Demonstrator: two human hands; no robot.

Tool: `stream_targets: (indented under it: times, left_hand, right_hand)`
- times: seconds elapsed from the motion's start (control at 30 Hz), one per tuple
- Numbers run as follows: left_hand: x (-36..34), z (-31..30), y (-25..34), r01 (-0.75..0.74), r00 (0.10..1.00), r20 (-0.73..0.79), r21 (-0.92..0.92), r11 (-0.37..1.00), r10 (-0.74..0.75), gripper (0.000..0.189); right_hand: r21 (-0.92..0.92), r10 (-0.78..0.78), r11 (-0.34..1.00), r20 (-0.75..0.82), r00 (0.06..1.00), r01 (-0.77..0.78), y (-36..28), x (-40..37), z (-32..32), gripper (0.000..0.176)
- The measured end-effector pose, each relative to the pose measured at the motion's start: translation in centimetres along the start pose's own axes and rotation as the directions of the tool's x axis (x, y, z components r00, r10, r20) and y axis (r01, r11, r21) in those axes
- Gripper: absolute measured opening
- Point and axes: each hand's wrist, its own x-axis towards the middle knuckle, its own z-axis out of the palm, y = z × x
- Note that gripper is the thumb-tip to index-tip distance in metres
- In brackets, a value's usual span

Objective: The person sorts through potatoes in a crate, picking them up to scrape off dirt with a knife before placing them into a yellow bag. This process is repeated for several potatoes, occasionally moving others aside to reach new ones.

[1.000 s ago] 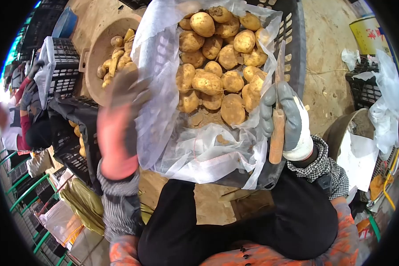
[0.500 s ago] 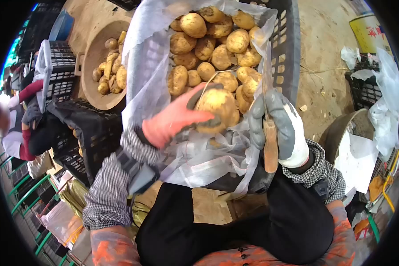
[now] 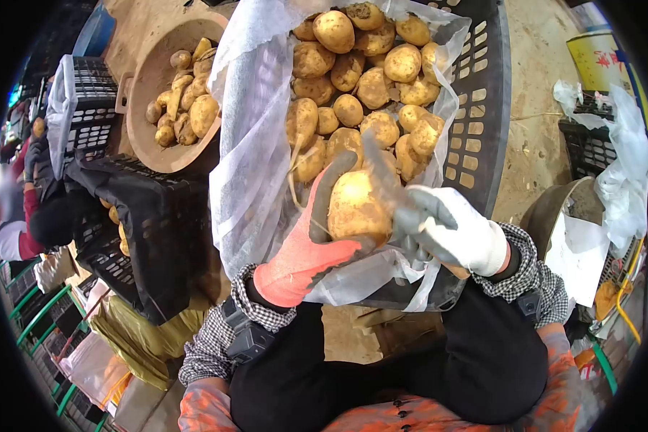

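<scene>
A large potato (image 3: 360, 209) rests in my left hand (image 3: 306, 245), which wears a red and grey glove and curls around it from the left. My right hand (image 3: 450, 227), in a white and grey glove, grips a knife (image 3: 381, 169) close to the potato's right side. The blade is smeared by motion and points up and away; most of the handle is hidden by my fingers. Both hands are over the near end of a black plastic crate (image 3: 498, 144) lined with white sheeting (image 3: 248, 122). Several potatoes (image 3: 403, 63) lie in the crate beyond my hands.
A brown basin (image 3: 140, 119) of smaller potatoes stands at the left, beside a black crate (image 3: 133, 252) draped with dark cloth. Farther left, a co-worker's gloved hand (image 3: 36, 155) shows. At right are a round tub (image 3: 543, 216), plastic bags (image 3: 623, 173) and a yellow container (image 3: 597, 61).
My right hand has turned, bringing the knife from upright beside the crate to the potato. My left hand and the potato have shifted slightly right and nearer me. The view has shifted too.
</scene>
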Motion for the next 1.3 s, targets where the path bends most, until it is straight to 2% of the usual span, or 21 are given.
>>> stream_targets:
  times: [0.07, 0.1, 0.2, 0.23, 0.33, 0.37, 0.4, 0.43, 0.47, 0.5, 0.53, 0.6, 0.67, 0.77, 0.83, 0.97, 1.07, 1.13, 1.17, 1.2, 1.3]
  left_hand:
    - [-0.1, 0.0, 0.1, 0.019, 1.0, -0.01, 0.006, 1.0, -0.019, 0.091]
    - [-0.2, 0.0, 0.3, 0.054, 0.998, -0.031, 0.028, 0.998, -0.053, 0.091]
    - [0.0, -0.2, 0.3, 0.049, 0.998, -0.038, -0.01, 0.999, -0.049, 0.09]
    - [0.0, -0.3, 0.1, 0.012, 0.999, -0.031, -0.076, 0.997, -0.014, 0.089]
    - [-0.3, 0.0, 0.3, 0.01, 0.998, -0.065, -0.055, 0.998, -0.013, 0.087]
    - [-0.3, -0.2, 0.0, 0.008, 0.997, -0.07, -0.058, 0.998, -0.012, 0.087]
    - [-0.3, -0.5, -0.3, -0.016, 0.999, -0.049, -0.023, 1.0, 0.015, 0.086]
    - [-0.2, -0.6, -0.4, -0.04, 0.999, -0.024, 0.015, 0.999, 0.04, 0.085]
    - [-0.2, -0.5, -0.2, -0.038, 0.999, -0.019, 0.022, 0.999, 0.038, 0.085]
    - [-0.1, 0.1, 0.4, -0.035, 0.999, -0.03, -0.028, 0.999, 0.034, 0.084]
    - [-0.1, 0.5, 0.7, -0.035, 0.999, -0.044, -0.083, 0.996, 0.031, 0.083]
    - [0.1, 0.2, 0.1, -0.042, 0.999, -0.031, -0.038, 0.998, 0.041, 0.082]
    - [-0.1, -0.3, -0.4, -0.038, 0.999, -0.022, 0.015, 0.999, 0.038, 0.081]
    - [-0.2, -0.3, -0.6, -0.023, 0.999, -0.045, 0.1, 0.995, 0.027, 0.079]
    - [-0.2, -0.1, -0.5, -0.016, 0.997, -0.075, 0.059, 0.998, 0.021, 0.077]
    - [-0.3, 0.3, -0.1, 0.005, 0.994, -0.106, 0.068, 0.998, 0.003, 0.076]
    - [-0.4, 0.0, -0.2, 0.107, 0.988, -0.131, 0.158, 0.982, -0.087, 0.077]
    - [-0.2, 0.2, 0.0, -0.028, 0.997, -0.074, 0.137, 0.99, 0.039, 0.077]
    - [-0.1, 0.2, 0.1, -0.035, 0.997, -0.066, 0.143, 0.989, 0.045, 0.077]
    - [-0.2, 0.3, 0.0, -0.075, 0.996, -0.041, 0.116, 0.99, 0.08, 0.076]
    - [-0.3, 0.5, 0.3, -0.104, 0.994, -0.031, 0.09, 0.99, 0.108, 0.076]
  right_hand:
    - [-0.085, -0.112, 0.989, 0.075, 0.991, 0.118, 0.0, -0.1, 0.4, 0.027]
    - [-0.299, -0.223, 0.924, 0.086, 0.971, 0.239, 0.2, 0.2, 0.1, 0.033]
    - [-0.281, -0.095, 0.953, 0.063, 0.994, 0.109, -0.2, 0.3, 0.4, 0.04]
    - [-0.284, -0.093, 0.953, 0.058, 0.994, 0.106, -0.3, 0.2, 0.6, 0.04]
    - [-0.272, -0.143, 0.952, 0.012, 0.99, 0.141, -0.1, 0.0, 1.0, 0.041]
    - [-0.479, -0.331, 0.815, 0.072, 0.941, 0.324, 0.6, 0.2, 0.8, 0.04]
    - [-0.657, -0.506, 0.6, 0.13, 0.852, 0.457, 0.7, 0.6, 0.9, 0.039]
    - [-0.453, -0.345, 0.829, 0.046, 0.937, 0.328, 0.2, 0.2, 1.0, 0.036]
    - [-0.207, -0.157, 0.966, 0.007, 0.987, 0.156, -0.5, 0.0, 1.1, 0.032]
    - [-0.006, -0.066, 0.998, 0.04, 0.997, 0.066, -0.6, 0.1, 0.7, 0.025]
    - [0.055, -0.022, 0.998, -0.022, 1.0, 0.023, -0.4, 0.3, 0.8, 0.021]
    - [-0.168, -0.09, 0.982, -0.004, 0.996, 0.088, 0.2, 0.7, 0.6, 0.022]
    - [-0.195, -0.02, 0.981, 0.008, 1.0, 0.021, 0.2, 0.5, 0.4, 0.03]
    - [-0.386, -0.211, 0.897, 0.058, 0.976, 0.217, 0.8, 0.4, 0.0, 0.04]
    - [-0.401, -0.129, 0.902, 0.108, 0.986, 0.162, 0.4, 0.3, 0.0, 0.048]
    - [-0.341, -0.119, 0.929, 0.093, 0.988, 0.144, 0.9, 0.4, 0.1, 0.047]
    - [-0.44, -0.114, 0.885, 0.112, 0.987, 0.152, 1.1, 0.5, 0.2, 0.048]
    - [-0.17, -0.166, 0.969, 0.086, 0.982, 0.179, 0.6, 0.1, 0.2, 0.04]
    - [0.105, -0.209, 0.973, 0.011, 0.978, 0.206, 1.1, 0.3, 0.4, 0.036]
    - [0.367, -0.228, 0.9, -0.065, 0.971, 0.236, 1.1, 0.5, 0.7, 0.035]
    - [0.247, -0.105, 0.962, -0.054, 0.993, 0.115, -0.1, 0.5, 0.8, 0.033]
